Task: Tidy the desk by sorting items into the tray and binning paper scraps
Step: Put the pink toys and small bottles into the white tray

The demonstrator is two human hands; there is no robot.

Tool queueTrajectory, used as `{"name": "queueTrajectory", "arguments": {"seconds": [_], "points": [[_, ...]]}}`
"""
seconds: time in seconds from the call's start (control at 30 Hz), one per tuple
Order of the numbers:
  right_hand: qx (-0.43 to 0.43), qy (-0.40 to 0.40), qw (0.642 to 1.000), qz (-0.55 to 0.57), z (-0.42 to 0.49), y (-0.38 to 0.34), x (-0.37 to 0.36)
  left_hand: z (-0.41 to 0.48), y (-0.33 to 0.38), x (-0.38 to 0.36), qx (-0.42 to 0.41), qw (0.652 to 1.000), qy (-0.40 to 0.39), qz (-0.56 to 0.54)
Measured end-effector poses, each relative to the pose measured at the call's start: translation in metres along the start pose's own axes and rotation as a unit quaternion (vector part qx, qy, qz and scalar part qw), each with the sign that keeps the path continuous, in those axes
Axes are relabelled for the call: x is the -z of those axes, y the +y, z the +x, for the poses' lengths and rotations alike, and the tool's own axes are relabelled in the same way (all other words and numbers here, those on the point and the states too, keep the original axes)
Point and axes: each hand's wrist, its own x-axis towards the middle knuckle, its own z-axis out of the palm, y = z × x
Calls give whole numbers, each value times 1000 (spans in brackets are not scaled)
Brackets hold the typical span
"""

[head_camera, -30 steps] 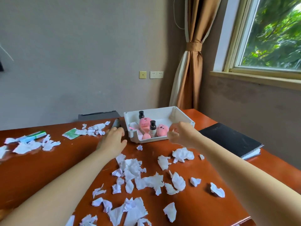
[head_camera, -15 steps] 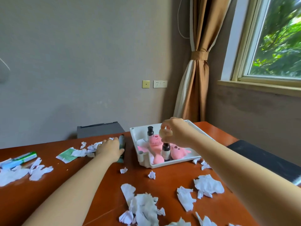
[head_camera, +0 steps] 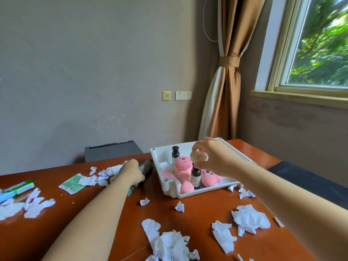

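A white tray (head_camera: 243,157) stands on the red-brown desk (head_camera: 105,204). In it are two dark bottles (head_camera: 175,153), pink plush toys (head_camera: 181,164) and a pink sponge (head_camera: 187,187). My right hand (head_camera: 214,157) hovers over the tray and pinches a small round beige case (head_camera: 198,155). Left of the tray, my left hand (head_camera: 131,172) grips a dark green tube-like item (head_camera: 146,166) lying on the desk. Torn white paper scraps (head_camera: 169,242) litter the desk.
A green-and-white box (head_camera: 17,189) and a green sachet (head_camera: 72,183) lie at the left. A black notebook (head_camera: 310,181) sits at the right edge. A grey chair back (head_camera: 111,152) stands behind the desk. Wall, curtain and window lie beyond.
My right hand rose from the desk front of the tray to above it, now pinching the beige case. My left hand reached further and closed round the dark green item. The view moved closer.
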Motion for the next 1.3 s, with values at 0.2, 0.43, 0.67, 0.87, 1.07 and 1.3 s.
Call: {"name": "queueTrajectory", "arguments": {"seconds": [0.2, 0.43, 0.67, 0.87, 1.07, 1.3], "points": [[-11, 7, 1000, -12, -19, 7, 12, -19, -2, 8, 1, 999, 25, -42], [-28, 37, 999, -3, -39, 18, 37, -57, 2, 41, -20, 983, 66, -171], [-31, 54, 998, 2, -58, 29, 61, -104, 42, 65, -92, 858, 21, -505], [-48, 68, 996, 6, -68, 49, 71, -138, 100, 64, -182, 758, -96, -619], [-75, 72, 995, 8, -68, 78, 71, -118, 147, 29, -147, 821, -86, -545], [-90, 25, 996, 10, -45, 107, 46, -78, 187, 4, -117, 886, -39, -448]]}}
